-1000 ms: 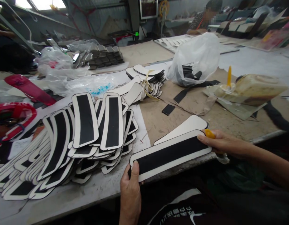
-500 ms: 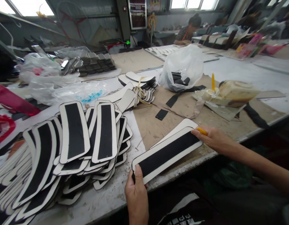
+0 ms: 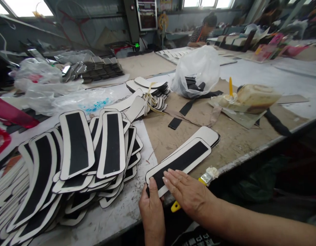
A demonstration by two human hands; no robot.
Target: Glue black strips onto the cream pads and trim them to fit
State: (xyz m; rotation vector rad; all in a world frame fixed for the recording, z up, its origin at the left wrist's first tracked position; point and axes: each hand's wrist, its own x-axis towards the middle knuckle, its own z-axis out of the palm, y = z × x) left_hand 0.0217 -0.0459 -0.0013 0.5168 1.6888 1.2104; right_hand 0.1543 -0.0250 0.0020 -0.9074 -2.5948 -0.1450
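My left hand grips the near left end of a white, curved panel with a dark edge, its thumb on top. A black strip lies along the middle of this panel. My right hand rests its fingers, stretched out together, on the near part of the strip. Tucked under that hand is a yellow-handled brush with pale paste on its bristles. Beneath the held panel, another white panel lies partly covered on the table.
Piles of similar panels with black strips spread over the left. Behind them sits a tied bundle of white panels. A plastic bag holds black strips. A stained container lies to the right. A person sits farther back.
My right hand has moved left from the panel's far right end to its near part. The brush now shows its pasted bristles. The far end of the panel is released; my left hand keeps its grip.
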